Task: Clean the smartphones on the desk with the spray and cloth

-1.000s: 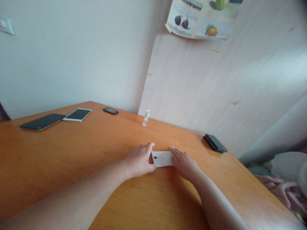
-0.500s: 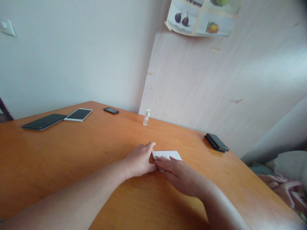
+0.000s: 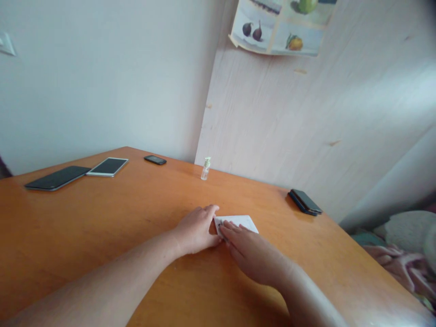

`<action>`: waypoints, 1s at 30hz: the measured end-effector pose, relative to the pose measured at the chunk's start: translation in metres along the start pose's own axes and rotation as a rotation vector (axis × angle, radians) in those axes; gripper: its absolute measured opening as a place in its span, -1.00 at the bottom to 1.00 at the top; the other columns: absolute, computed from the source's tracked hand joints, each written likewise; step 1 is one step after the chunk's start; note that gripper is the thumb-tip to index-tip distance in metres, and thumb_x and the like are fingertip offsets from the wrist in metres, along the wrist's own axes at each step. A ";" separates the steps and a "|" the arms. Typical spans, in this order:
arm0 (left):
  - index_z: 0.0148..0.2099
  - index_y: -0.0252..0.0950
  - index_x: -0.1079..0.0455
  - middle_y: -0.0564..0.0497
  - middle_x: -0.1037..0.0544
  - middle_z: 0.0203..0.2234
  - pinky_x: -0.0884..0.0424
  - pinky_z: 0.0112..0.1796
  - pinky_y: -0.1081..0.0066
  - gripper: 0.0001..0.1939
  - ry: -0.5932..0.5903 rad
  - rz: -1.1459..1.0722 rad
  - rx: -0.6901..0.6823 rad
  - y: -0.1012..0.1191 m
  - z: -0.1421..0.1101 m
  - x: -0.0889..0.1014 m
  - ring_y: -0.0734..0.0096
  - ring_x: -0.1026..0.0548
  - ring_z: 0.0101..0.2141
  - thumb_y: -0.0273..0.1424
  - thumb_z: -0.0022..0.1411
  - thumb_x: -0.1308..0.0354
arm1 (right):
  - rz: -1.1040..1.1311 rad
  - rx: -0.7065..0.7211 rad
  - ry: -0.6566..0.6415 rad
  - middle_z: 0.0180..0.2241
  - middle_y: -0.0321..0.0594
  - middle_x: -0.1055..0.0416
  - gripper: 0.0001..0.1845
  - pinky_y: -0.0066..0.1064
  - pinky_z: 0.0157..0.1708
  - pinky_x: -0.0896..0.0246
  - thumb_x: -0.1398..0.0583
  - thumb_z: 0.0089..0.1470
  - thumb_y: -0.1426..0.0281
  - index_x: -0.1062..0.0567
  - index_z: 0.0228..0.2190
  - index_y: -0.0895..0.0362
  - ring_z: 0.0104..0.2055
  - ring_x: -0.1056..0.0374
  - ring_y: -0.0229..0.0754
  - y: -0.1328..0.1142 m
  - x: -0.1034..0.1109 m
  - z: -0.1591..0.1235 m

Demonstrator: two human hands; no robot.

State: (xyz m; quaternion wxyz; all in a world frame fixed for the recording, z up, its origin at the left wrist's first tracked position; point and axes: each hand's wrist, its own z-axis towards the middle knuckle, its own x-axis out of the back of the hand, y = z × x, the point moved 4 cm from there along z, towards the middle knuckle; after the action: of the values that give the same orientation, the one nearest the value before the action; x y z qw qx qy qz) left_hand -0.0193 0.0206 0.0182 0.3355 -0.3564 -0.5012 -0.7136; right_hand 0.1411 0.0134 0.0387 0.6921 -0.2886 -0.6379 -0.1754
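Observation:
A thin white rectangular thing (image 3: pixel 245 221) lies flat on the table in front of me; its kind is hard to make out. A small dark spot shows on it beside my fingertips. My left hand (image 3: pixel 196 230) is curved around its left end, fingers at the far corner and thumb at the near one, holding it. Stretched flat across its near left part is my right hand (image 3: pixel 247 247), covering much of the surface. Whether anything lies beneath those fingers is hidden.
On the orange-brown wooden table (image 3: pixel 143 195) stand a clear pump bottle (image 3: pixel 205 170), a small black phone (image 3: pixel 155 160), a white tablet (image 3: pixel 108 166), a dark tablet (image 3: pixel 57 177) and a stack of dark devices (image 3: pixel 304 201). Walls border the far edges; fabric (image 3: pixel 395 263) lies at right.
The view has shifted slightly, so everything sits a little further left. My right hand has slid slightly left over the white thing. My left hand keeps its place at the end.

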 end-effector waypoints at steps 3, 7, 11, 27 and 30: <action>0.17 -0.30 -0.21 -0.21 -0.48 0.03 -0.37 -0.04 0.23 -0.31 -0.003 0.004 -0.006 0.000 0.000 0.001 0.04 -0.46 0.02 -0.23 0.00 -0.23 | -0.003 -0.016 -0.009 0.25 -0.05 -0.20 -0.49 -0.16 0.25 0.01 0.09 0.27 0.42 -0.27 0.21 0.16 0.27 -0.14 -0.06 0.009 0.001 0.001; 0.07 -0.26 -0.30 -0.15 -0.51 -0.02 -0.35 -0.05 0.22 -0.45 0.002 0.021 -0.045 0.001 0.002 0.002 0.07 -0.46 -0.03 -0.28 0.00 -0.22 | -0.051 -0.261 0.029 0.22 0.06 -0.24 -0.52 -0.21 0.16 -0.14 0.08 0.26 0.46 -0.33 0.15 0.25 0.20 -0.24 -0.04 0.055 0.002 0.004; -0.03 -0.20 -0.38 -0.07 -0.52 -0.12 -0.34 -0.08 0.24 -0.60 0.004 0.040 -0.112 0.002 0.002 0.003 0.12 -0.46 -0.08 -0.32 0.02 -0.20 | -0.106 -0.331 0.029 0.23 0.12 -0.20 -0.50 -0.22 0.15 -0.13 0.06 0.21 0.51 -0.32 0.15 0.30 0.22 -0.22 -0.01 0.061 -0.003 0.008; -0.02 -0.17 -0.39 -0.06 -0.47 -0.13 -0.32 -0.08 0.27 -0.63 -0.062 0.071 -0.131 -0.001 0.003 0.002 0.15 -0.42 -0.07 -0.25 0.09 -0.19 | -0.159 -0.378 0.076 0.17 0.21 -0.26 -0.53 -0.17 -0.01 -0.30 0.00 0.14 0.55 -0.36 0.08 0.31 0.08 -0.36 0.07 0.060 -0.006 0.010; -0.03 -0.18 -0.40 -0.08 -0.47 -0.13 -0.32 -0.10 0.27 -0.60 -0.080 0.076 -0.117 -0.001 0.004 0.002 0.13 -0.42 -0.07 -0.17 0.09 -0.22 | -0.137 -0.204 0.114 0.17 0.15 -0.27 -0.53 -0.21 0.08 -0.23 -0.04 0.13 0.50 -0.37 0.08 0.29 0.16 -0.28 0.04 0.028 -0.008 0.012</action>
State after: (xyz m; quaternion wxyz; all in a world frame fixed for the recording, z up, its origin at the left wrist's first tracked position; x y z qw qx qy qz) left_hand -0.0207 0.0240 0.0205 0.3205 -0.4226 -0.4577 -0.7136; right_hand 0.1478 0.0411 0.0265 0.6807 -0.3027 -0.5945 -0.3026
